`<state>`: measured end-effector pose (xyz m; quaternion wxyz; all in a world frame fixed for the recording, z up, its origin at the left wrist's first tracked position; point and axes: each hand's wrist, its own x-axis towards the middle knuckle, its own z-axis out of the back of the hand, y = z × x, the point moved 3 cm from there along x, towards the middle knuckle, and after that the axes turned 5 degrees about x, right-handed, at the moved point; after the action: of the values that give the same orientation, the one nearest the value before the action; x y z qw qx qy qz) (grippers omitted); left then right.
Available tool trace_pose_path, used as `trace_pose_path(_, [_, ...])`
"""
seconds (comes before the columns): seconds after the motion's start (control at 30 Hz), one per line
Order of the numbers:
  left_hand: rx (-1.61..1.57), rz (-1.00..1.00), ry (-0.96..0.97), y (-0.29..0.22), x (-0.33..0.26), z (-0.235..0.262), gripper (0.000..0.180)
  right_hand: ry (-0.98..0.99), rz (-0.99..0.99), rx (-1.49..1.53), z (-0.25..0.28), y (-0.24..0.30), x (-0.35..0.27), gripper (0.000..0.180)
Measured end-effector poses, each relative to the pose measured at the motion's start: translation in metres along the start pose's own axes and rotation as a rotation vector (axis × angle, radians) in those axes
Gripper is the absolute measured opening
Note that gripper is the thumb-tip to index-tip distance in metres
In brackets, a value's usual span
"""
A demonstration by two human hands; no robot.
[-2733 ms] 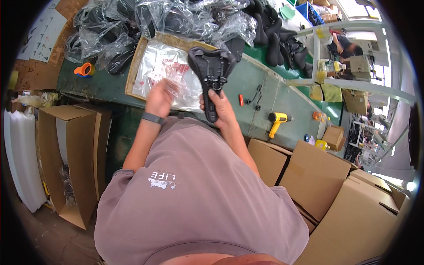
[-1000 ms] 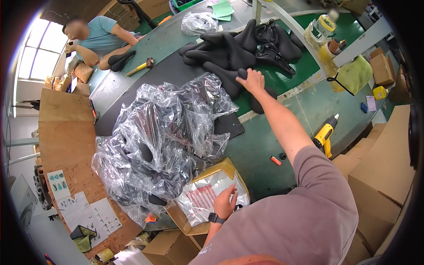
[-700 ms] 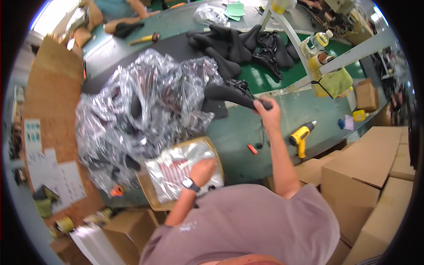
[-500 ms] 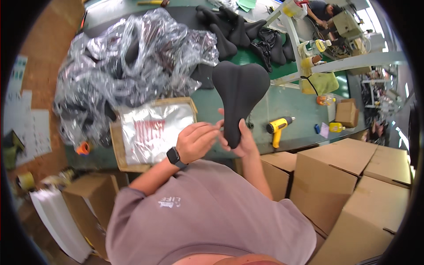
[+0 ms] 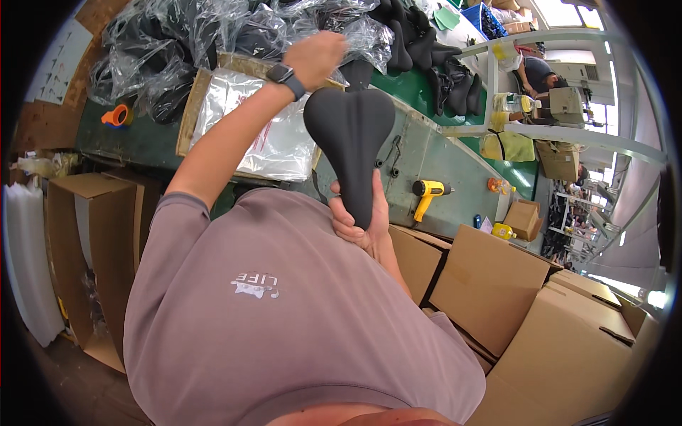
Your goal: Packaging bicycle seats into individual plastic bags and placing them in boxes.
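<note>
A black bicycle saddle stands in front of me, its wide end up and away from me. My right hand is closed around its narrow nose, the thumb along the right side. My left hand, with a watch on its wrist, is stretched forward beyond the saddle, above the edge of the clear plastic-wrapped pile. Its fingers look bent but are smeared, and whether they hold anything is not visible. Under the left forearm lies a shallow cardboard box with flat silvery plastic bags.
A yellow heat gun lies on the green table. Black saddles are heaped at the back. A metal frame crosses the right side; cardboard boxes crowd the near right. An orange tape roll sits at left.
My left hand has left the saddle's nose and reached forward to the plastic-wrapped pile. The right hand keeps hold of the saddle. The view has shifted and turned.
</note>
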<state>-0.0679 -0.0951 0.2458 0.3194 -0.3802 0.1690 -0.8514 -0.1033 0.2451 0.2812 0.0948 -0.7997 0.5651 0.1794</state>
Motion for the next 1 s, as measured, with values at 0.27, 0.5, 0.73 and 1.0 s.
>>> trace_pose_path(0.27, [0.096, 0.394, 0.696, 0.064, -0.242, -0.159, 0.038, -0.349, 0.751, -1.073, -0.005, -0.011, -0.022, 0.063])
trace_pose_path(0.5, [-0.007, 0.485, 0.449, 0.089, -0.304, -0.17, 0.028, -0.702, 0.572, -1.206, 0.063, 0.002, -0.05, 0.043])
trace_pose_path(0.73, [-0.403, 0.854, 0.405, 0.121, -0.338, -0.157, 0.03, -0.778, 0.505, -0.964, 0.143, -0.015, 0.04, 0.05])
trace_pose_path(1.0, [-0.314, 0.746, -0.147, 0.084, -0.252, -0.032, 0.028, -0.666, 0.368, -2.204, 0.173, 0.011, 0.147, 0.083])
